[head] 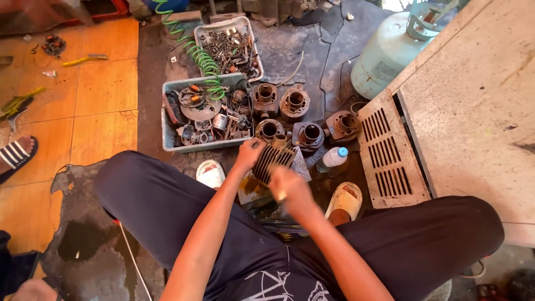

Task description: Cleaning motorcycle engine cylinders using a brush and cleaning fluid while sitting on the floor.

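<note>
The finned cylinder (273, 161) sits between my knees, just above the floor, dark metal with parallel cooling fins, grimy. Its long axis tilts from lower left to upper right, the top end pointing away from me. My left hand (249, 153) has its grip closed round the cylinder's upper left edge. My right hand (291, 189) is blurred against the lower end; I cannot tell its grip. More cylinders (295, 103) and a grey tray (167, 134) of parts lie beyond.
</note>
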